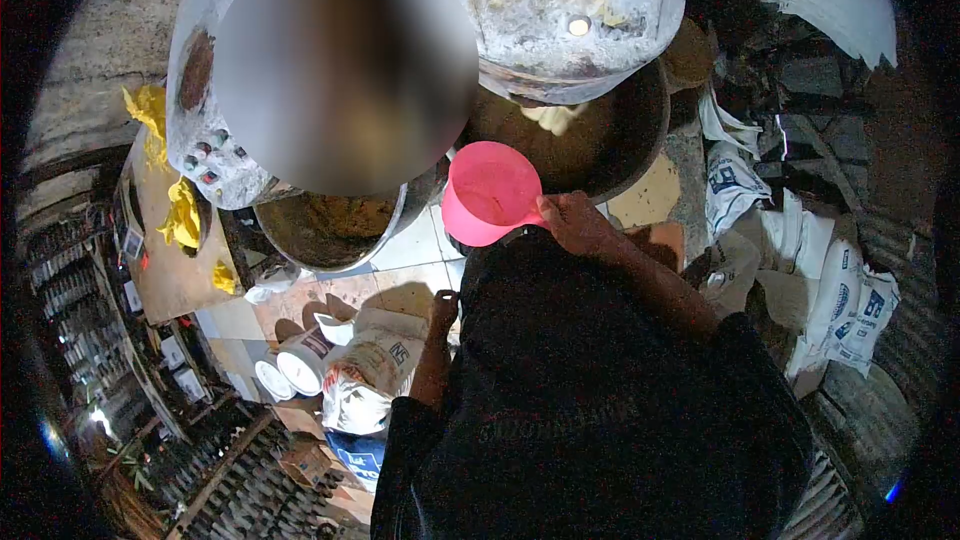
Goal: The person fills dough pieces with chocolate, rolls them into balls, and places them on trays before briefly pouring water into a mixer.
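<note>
Your right hand (580, 225) has its fingers grasping a smooth, round, handled pink plastic cup (488, 195) near the wide, curved bowl (625, 145); whether your left hand (444, 308) is clenched, I cannot tell.

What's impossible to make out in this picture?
In the head view:
Pink dipper: handle partly covered by the right hand.
Left hand: fingers too small, shadowed.
Pale lump in the mixing bowl: top hidden by the mixer head.
Shirt lettering: too dark.
Blurred circle: masks whatever's behind.
</note>
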`<state>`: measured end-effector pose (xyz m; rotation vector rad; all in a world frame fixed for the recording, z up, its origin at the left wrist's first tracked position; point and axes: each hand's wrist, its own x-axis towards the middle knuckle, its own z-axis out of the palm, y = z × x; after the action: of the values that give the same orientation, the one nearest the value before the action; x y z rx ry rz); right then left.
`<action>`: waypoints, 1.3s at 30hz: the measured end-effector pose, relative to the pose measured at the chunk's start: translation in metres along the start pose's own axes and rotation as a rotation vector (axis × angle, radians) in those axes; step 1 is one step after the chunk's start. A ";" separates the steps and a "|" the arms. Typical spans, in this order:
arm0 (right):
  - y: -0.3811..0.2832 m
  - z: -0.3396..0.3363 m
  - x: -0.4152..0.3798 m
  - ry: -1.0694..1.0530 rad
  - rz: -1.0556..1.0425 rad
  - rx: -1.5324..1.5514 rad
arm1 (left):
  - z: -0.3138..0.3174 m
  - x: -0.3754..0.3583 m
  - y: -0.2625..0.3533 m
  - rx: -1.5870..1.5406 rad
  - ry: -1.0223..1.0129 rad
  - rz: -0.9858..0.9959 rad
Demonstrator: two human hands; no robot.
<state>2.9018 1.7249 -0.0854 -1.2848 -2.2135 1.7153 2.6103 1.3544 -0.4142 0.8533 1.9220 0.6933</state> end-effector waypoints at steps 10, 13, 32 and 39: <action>0.012 0.003 0.007 0.010 -0.067 -0.032 | -0.006 0.008 0.040 0.190 0.016 -0.204; 0.028 0.013 0.009 0.064 -0.149 -0.063 | -0.009 0.008 0.049 0.330 0.065 -0.242; 0.019 0.008 0.014 -0.115 0.122 0.012 | -0.003 0.002 0.015 0.240 0.176 -0.024; -0.013 -0.008 0.008 -0.165 0.203 0.064 | -0.005 0.004 -0.004 0.223 0.120 -0.108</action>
<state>2.8930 1.7354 -0.0750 -1.4458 -2.1555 2.0156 2.6030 1.3540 -0.4169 0.8514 2.1658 0.4806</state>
